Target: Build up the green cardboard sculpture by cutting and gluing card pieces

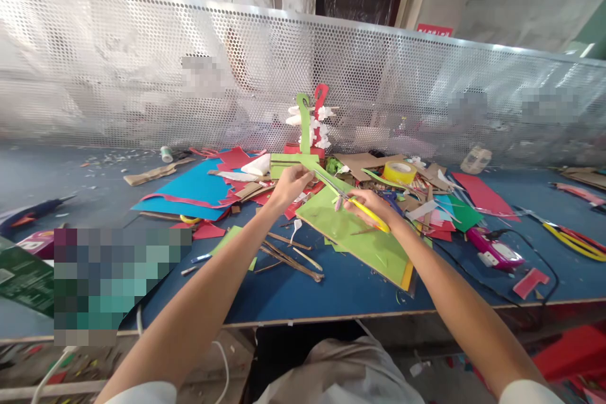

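Note:
My left hand [292, 182] pinches a narrow piece of light green paper [310, 164] near the middle of the table. In my right hand [372, 205] is a pair of scissors with yellow handles [376, 219]; the blades point left toward my left fingers and lie along the green paper. Below both lies a larger light green sheet [350, 221] with a yellow edge at its corner. Just beyond the hands stands a paper craft with a green curved neck [304, 123], a red curved neck [319, 98] and white pieces on it.
Blue card [189, 186] and red scraps lie to the left, twigs [296, 259] in front. On the right are a yellow tape roll [400, 172], a red sheet [485, 194], a purple power strip [497, 252] and pliers [575, 241]. A perforated metal screen [165, 76] runs behind.

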The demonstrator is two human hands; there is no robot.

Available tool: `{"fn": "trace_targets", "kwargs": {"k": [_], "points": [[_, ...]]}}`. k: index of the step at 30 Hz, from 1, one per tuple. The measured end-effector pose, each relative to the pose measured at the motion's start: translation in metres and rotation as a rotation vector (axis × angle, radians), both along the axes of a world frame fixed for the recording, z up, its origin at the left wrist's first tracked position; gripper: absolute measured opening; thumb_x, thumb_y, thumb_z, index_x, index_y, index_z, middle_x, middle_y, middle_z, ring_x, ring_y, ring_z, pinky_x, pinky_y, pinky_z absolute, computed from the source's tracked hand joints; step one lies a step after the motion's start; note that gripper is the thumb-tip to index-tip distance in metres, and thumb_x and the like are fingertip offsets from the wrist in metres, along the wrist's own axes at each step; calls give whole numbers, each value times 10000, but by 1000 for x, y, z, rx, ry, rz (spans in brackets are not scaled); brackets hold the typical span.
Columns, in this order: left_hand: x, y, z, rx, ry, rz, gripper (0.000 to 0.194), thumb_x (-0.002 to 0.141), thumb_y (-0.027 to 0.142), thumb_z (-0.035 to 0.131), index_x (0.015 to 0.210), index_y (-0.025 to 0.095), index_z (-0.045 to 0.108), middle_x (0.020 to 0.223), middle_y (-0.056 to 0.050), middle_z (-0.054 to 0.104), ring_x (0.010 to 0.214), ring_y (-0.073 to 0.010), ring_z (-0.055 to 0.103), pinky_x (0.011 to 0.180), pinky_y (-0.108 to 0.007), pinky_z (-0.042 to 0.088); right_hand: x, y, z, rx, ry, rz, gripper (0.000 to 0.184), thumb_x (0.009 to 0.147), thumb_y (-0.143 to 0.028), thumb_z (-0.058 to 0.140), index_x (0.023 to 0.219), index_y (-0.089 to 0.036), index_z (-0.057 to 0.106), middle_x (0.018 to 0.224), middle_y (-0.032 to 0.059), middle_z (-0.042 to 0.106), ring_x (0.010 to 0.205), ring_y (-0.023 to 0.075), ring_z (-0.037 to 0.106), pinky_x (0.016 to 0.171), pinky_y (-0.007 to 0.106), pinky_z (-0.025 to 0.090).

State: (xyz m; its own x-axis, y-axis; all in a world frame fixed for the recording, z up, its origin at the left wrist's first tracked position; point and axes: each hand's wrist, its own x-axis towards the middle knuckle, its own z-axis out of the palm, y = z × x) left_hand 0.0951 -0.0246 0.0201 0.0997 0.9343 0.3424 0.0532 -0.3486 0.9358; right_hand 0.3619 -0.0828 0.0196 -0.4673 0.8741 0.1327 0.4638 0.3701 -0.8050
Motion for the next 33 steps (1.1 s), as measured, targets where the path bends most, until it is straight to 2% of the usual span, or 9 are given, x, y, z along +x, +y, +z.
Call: {"fn": "trace_targets", "kwargs": {"k": [6,14,22,29,33], "points": [[-6,7,-4,8,-45,16,254,789,391,758,827,169,639,839,-74,773,728,-192,720,679,-302,569,2,-2,5,-20,4,12,555,861,-695,732,1036,-170,694,503,-91,426,399,88,326,432,244,177],[-7,7,-5,71,-50,47,291,807,437,759,806,176,632,828,-68,768,710,-178,706,647,-272,538,-3,-7,9,5,9,45,586,877,-705,709,1054,-146,707,563,-90,379,437,76,283,433,243,174],[-3,2,-1,72,-51,15,306,807,437,792,801,172,640,780,-73,757,700,-196,727,628,-283,542,-7,-9,8,43,27,55,741,853,-812,644,1062,-104,702,571,-95,343,486,81,252,488,251,222],[-3,1,-3,74,-52,9,270,829,400,789,817,165,657,766,-66,753,709,-191,733,650,-283,559,-5,-6,6,50,1,30,646,853,-758,691,1033,-137,684,583,-87,359,495,79,238,484,257,154],[-2,2,-3,58,-64,4,244,819,374,770,800,163,648,769,-63,753,705,-184,730,646,-280,575,-4,-5,6,59,-8,23,598,860,-733,699,984,-148,679,588,-77,384,508,82,258,489,257,155]]}}
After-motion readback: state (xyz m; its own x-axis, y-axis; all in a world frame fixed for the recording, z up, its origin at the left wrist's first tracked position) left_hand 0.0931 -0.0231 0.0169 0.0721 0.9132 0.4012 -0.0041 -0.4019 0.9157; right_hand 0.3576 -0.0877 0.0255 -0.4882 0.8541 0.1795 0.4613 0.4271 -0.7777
